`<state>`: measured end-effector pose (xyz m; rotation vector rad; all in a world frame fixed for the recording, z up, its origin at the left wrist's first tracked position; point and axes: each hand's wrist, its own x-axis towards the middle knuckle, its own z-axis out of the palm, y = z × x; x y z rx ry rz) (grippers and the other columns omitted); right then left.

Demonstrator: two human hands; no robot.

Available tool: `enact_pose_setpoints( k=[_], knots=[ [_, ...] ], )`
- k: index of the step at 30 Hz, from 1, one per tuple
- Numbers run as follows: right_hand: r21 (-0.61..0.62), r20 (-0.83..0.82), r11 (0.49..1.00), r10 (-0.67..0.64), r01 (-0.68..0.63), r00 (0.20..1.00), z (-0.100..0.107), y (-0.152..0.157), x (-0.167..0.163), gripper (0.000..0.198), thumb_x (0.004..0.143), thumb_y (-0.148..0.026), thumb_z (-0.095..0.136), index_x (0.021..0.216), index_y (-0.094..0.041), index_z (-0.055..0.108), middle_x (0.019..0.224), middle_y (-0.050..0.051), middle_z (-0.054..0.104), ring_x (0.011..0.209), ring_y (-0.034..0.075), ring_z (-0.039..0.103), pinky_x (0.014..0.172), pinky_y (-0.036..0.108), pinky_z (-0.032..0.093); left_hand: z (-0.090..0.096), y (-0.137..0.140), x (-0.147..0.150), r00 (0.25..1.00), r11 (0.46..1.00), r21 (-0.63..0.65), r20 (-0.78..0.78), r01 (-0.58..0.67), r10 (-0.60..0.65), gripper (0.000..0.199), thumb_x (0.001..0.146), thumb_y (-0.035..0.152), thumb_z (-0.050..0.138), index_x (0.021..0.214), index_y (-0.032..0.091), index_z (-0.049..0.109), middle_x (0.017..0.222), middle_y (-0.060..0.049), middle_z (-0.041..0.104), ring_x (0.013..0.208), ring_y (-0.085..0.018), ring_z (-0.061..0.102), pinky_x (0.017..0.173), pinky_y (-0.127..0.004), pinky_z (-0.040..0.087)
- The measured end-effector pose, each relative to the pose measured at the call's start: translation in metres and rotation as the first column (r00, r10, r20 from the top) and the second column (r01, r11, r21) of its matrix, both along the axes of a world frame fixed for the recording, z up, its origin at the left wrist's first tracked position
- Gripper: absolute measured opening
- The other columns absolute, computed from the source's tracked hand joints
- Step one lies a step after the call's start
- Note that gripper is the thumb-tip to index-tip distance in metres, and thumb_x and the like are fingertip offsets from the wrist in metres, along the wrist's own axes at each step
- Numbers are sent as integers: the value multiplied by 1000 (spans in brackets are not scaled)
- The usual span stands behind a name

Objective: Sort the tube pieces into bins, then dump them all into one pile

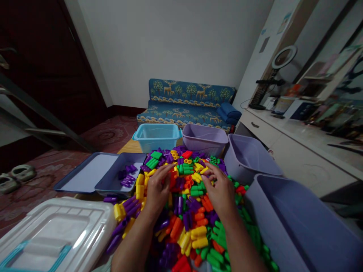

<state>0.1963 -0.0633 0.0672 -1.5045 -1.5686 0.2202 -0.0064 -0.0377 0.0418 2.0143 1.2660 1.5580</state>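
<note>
A large heap of plastic bullet-shaped pieces in purple, green, yellow, orange and red covers the middle of the table. Over its left part is my left hand [158,186], fingers stretched forward and thumb apart, near some red and yellow pieces. My right hand [220,187] is above the right part, its fingers curved and parted from the thumb. Close to its fingertips lie yellow pieces [196,177]; whether they touch is unclear. Between the hands are green pieces [185,169] and orange pieces [188,183], several of them side by side.
A light blue bin [157,143] and a lilac bin [204,145] stand behind the heap. Two more purple bins [241,166] [262,223] line the right. On the left are an open tray [113,186] with several purple pieces and a white lid [56,223]. A patterned sofa [187,109] stands beyond.
</note>
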Motion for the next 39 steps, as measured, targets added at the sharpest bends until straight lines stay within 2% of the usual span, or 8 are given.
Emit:
enact_pose_setpoints(
  k=[6,11,16,20,24,30,36,39],
  knots=[
    [-32,293,975,218,-219,931,5,-12,-27,46,78,-15,61,122,-27,60,123,5,61,115,25,52,98,46,43,5,-4,0,999,998,-53,-17,30,-31,31,89,19,46,111,22,67,121,-8,63,113,-21,58,96,-39,48],
    [-109,374,973,230,-204,899,2,-15,-37,45,78,-10,59,119,-27,62,112,6,65,107,26,54,92,44,45,3,-6,3,981,995,-53,-170,82,-90,31,82,18,53,109,22,68,116,-8,64,110,-23,58,96,-42,47],
    [-92,331,979,202,-181,922,-2,-16,-36,39,77,-5,59,108,-28,67,102,3,69,99,23,59,87,38,44,-2,-3,1,964,993,-50,-241,105,-114,48,70,5,50,113,21,66,116,-7,64,112,-23,57,99,-44,45],
    [-42,211,988,152,-147,966,-7,-16,-33,15,83,-26,64,97,-22,68,93,4,70,91,22,62,84,36,44,-6,0,1,981,993,7,-155,120,-117,34,83,11,50,111,20,66,112,-8,67,106,-21,62,93,-37,50],
    [-71,-74,991,104,-110,992,-5,-17,-29,26,85,-43,59,82,-18,66,76,3,68,74,18,60,68,28,45,-7,-3,1,999,999,-17,19,45,-45,32,88,30,57,117,18,62,112,-9,69,103,-22,65,90,-35,51],
    [-95,-518,947,216,-307,827,-3,-18,-28,28,83,-43,59,91,-17,65,80,3,67,73,16,60,66,25,48,-4,-6,-2,967,972,-225,256,59,1,49,91,46,49,128,16,56,125,-10,63,113,-26,60,96,-37,48],
    [-100,-648,901,262,-422,715,-2,-22,-34,34,81,-34,61,111,-19,58,94,5,67,81,17,62,70,27,50,0,-7,-3,947,966,-235,320,109,-29,49,92,49,44,125,17,60,122,-9,65,113,-25,59,98,-37,46],
    [-84,-684,864,312,-497,659,5,-27,-37,47,81,-30,62,126,-20,52,99,5,67,83,16,62,72,27,49,1,-11,-5,932,945,-236,333,228,-142,47,93,48,43,125,18,60,124,-9,64,114,-26,59,96,-36,47]
  ],
)
